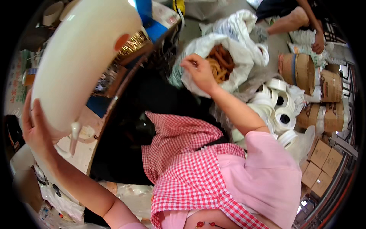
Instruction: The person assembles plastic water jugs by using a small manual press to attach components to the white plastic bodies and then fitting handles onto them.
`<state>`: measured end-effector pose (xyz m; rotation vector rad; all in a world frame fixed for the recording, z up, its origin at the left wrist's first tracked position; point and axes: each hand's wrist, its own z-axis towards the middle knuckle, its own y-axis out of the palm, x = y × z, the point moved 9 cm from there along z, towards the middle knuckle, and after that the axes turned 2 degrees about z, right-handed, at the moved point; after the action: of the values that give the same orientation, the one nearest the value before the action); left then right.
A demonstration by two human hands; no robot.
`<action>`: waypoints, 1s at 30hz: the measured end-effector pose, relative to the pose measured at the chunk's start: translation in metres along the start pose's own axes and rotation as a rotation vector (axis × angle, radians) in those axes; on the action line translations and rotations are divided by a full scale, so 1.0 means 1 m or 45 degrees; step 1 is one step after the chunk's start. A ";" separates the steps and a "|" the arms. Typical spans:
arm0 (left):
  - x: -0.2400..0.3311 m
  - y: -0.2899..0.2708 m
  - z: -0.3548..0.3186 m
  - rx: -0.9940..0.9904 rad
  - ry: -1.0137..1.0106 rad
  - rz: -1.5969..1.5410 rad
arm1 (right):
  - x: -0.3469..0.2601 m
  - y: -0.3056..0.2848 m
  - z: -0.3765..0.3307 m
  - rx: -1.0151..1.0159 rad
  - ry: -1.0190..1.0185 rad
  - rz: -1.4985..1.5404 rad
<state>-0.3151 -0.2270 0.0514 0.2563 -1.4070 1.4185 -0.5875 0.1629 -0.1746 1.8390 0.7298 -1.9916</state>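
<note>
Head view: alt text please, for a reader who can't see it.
A person's left hand touches a large, smooth, cream-coloured object at a cluttered bench; the right hand hovers near an open white sack of orange-brown pieces. White rolls and cardboard boxes sit at right.

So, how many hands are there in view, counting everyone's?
3: the person's left hand, against the big white glossy object; their right hand, seen in front of an open white sack; and a co-worker's hand at upper right. The co-worker's other hand may be hidden.
</note>
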 end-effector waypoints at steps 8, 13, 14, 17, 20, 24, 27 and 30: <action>-0.002 -0.009 -0.009 0.003 -0.089 0.234 | 0.222 -0.188 -0.034 0.346 0.682 -0.958; 0.019 -0.007 -0.019 0.043 -0.118 0.312 | 0.279 -0.128 0.028 -0.255 0.430 -1.552; 0.015 -0.009 -0.019 0.060 -0.156 0.239 | 0.288 -0.121 0.033 -0.256 0.431 -1.537; 0.006 -0.007 -0.016 0.012 -0.110 0.183 | 0.299 -0.130 0.040 -0.158 0.431 -1.839; 0.004 -0.020 -0.017 -0.009 -0.082 0.193 | 0.274 -0.098 0.028 -0.656 -0.083 -1.892; 0.009 -0.007 -0.020 0.019 -0.082 0.258 | 0.146 -0.137 0.019 -0.228 -0.015 -1.093; 0.012 -0.005 -0.016 -0.033 -0.092 0.268 | 0.060 -0.141 0.009 -0.014 0.028 -0.498; 0.001 0.006 -0.006 -0.075 -0.064 0.245 | -0.009 -0.136 -0.004 0.049 -0.077 -0.193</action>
<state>-0.3169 -0.2199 0.0471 0.1220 -1.5453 1.5323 -0.6603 0.2750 -0.1461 1.7838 0.8413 -2.1600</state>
